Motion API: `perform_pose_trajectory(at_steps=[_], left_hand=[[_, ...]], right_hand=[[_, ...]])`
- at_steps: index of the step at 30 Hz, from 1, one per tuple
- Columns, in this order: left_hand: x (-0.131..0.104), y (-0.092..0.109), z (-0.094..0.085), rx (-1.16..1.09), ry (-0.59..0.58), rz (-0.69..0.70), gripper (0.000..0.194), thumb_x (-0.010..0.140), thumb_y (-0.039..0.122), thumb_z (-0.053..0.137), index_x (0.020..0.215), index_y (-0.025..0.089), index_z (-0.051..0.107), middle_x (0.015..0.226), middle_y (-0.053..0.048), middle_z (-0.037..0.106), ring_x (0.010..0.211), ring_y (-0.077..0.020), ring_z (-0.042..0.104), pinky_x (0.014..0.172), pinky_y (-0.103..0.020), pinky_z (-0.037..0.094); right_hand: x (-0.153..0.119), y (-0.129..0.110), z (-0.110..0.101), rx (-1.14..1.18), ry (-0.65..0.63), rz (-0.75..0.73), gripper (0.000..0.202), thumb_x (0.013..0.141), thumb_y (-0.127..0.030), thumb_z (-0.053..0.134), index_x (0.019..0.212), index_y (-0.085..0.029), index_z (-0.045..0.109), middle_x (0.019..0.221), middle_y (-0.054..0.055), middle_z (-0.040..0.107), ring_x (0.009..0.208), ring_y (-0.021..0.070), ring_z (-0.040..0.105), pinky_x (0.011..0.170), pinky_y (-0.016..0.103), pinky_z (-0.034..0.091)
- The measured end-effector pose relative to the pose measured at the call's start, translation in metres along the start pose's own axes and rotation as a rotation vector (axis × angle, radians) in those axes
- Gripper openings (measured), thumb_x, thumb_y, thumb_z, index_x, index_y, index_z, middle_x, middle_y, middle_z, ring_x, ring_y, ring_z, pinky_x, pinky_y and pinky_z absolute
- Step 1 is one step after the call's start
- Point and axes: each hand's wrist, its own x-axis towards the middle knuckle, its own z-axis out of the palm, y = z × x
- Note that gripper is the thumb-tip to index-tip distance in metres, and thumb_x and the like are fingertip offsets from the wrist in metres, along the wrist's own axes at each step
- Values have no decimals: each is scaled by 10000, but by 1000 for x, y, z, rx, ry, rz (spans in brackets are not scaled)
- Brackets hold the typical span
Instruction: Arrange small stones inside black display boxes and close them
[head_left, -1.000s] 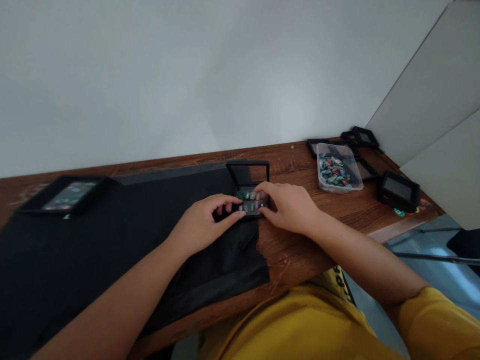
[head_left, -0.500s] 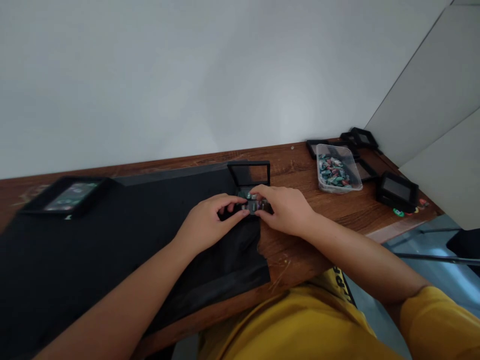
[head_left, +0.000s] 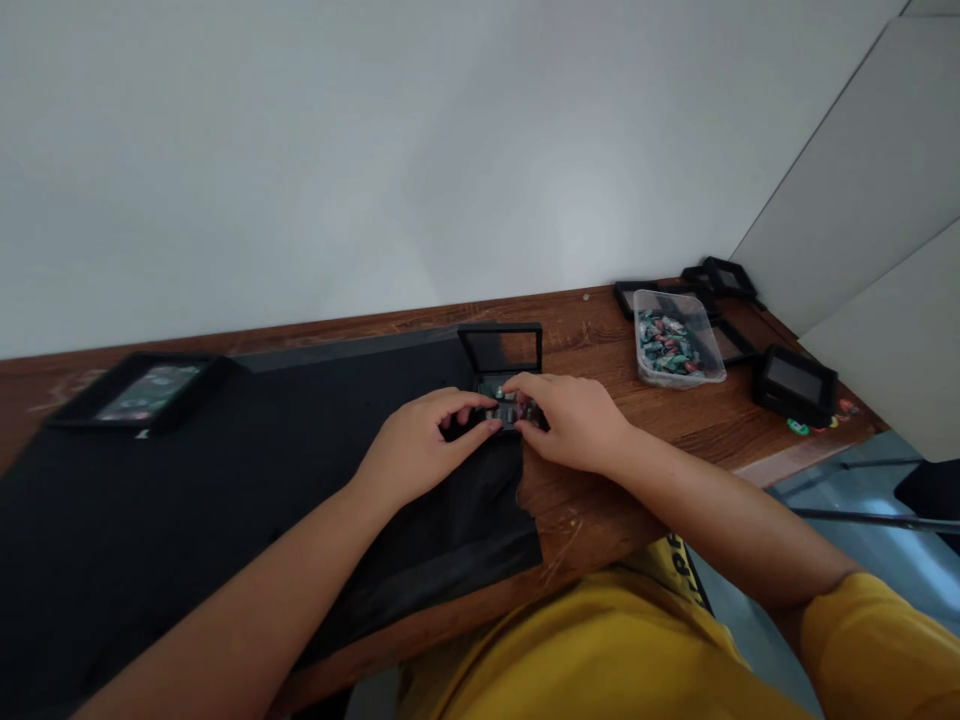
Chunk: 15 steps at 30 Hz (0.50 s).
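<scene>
Over the last second the left hand [head_left: 412, 440] edges rightward, its thumb and forefinger reaching further across the small black case [head_left: 487, 383]; the right hand [head_left: 577, 415] dips in from the other side, and the gap between the two sets of fingertips narrows; the glossy pieces [head_left: 501, 394], showing in two rows a second ago, are now largely covered by those fingers; against half a second ago, hardly a change.

And the grip: thumb and forefinger of each hand curl at the case, tips apart; whether either pinches a piece or merely steadies the rim, I cannot tell!

The case sits at the right end of the black mat [head_left: 262, 450], on the wooden table [head_left: 581, 340]; it lies open, its windowed lid [head_left: 501, 327] standing up at the back, dark frame around a clear pane; inside, greenish and greyish glints, a touch of purple by the right fingers; well off to the right, the clear tub [head_left: 682, 379] holds a heap of green and reddish pieces.
</scene>
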Motion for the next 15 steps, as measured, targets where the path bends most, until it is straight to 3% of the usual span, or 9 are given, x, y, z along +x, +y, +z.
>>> perform_pose_trajectory(at_steps=[15], left_hand=[[0, -2, 0, -13, 0, 13, 445, 906, 633, 576, 1050, 289, 818, 767, -18, 648, 688, -188, 556, 645, -301, 453]], right_hand=[[0, 6, -5, 46, 23, 14, 368, 914, -229, 632, 1280, -260, 641, 1195, 28, 782, 986, 226, 722, 749, 303, 463]])
